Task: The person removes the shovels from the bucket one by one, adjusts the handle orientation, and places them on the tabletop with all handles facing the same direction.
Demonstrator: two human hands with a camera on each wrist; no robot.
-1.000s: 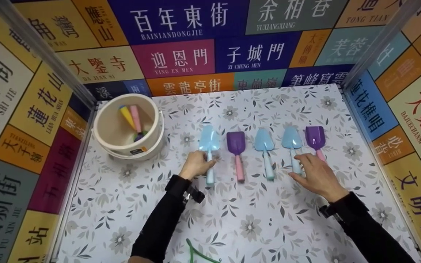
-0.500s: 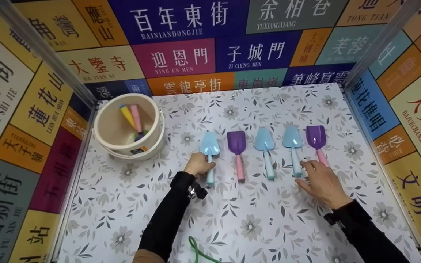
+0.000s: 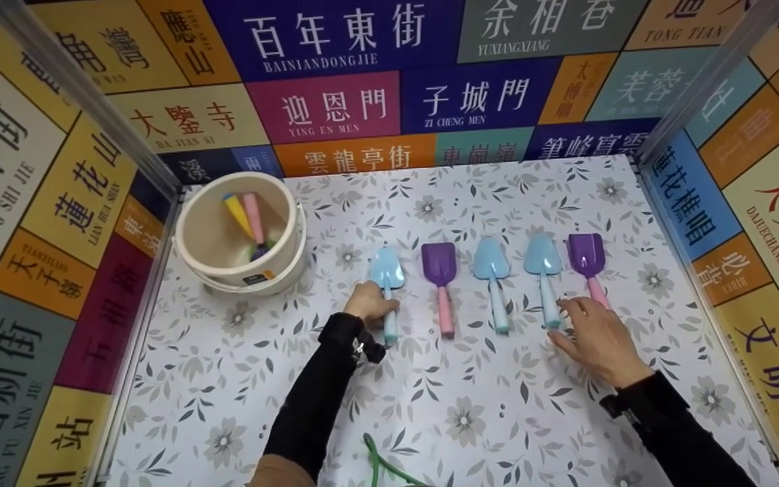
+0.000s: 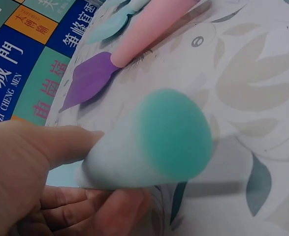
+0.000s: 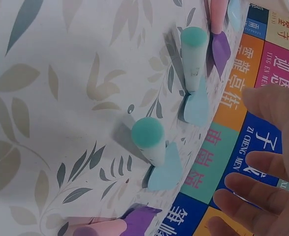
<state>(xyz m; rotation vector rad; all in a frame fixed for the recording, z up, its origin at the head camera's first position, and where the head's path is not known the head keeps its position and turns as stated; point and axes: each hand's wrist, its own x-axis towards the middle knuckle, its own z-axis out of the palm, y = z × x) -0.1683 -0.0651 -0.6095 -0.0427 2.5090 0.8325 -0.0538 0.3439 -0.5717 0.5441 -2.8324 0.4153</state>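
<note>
My left hand (image 3: 366, 302) holds the leftmost toy shovel, light blue (image 3: 387, 267), between thumb and curled fingers; its teal handle end (image 4: 177, 135) faces the left wrist camera. To its right a purple shovel with a pink handle (image 3: 439, 264), then two light blue shovels (image 3: 491, 260) (image 3: 541, 256), lie in a row on the patterned tabletop. Another purple shovel (image 3: 586, 253) ends the row, its pink handle partly behind my right hand (image 3: 599, 341). That hand hovers with relaxed, spread fingers by the handle of the rightmost blue shovel, holding nothing.
A cream bucket (image 3: 190, 250) stands at the back left, with yellow and pink handles (image 3: 254, 215) sticking up inside. Printed panels (image 3: 322, 105) wall the table at the back and both sides. A green cord (image 3: 374, 460) lies at the front edge.
The left hand has shifted slightly right, and its blue shovel's blade looks shorter and lower than before. My right hand has drawn back a little toward the front right.
</note>
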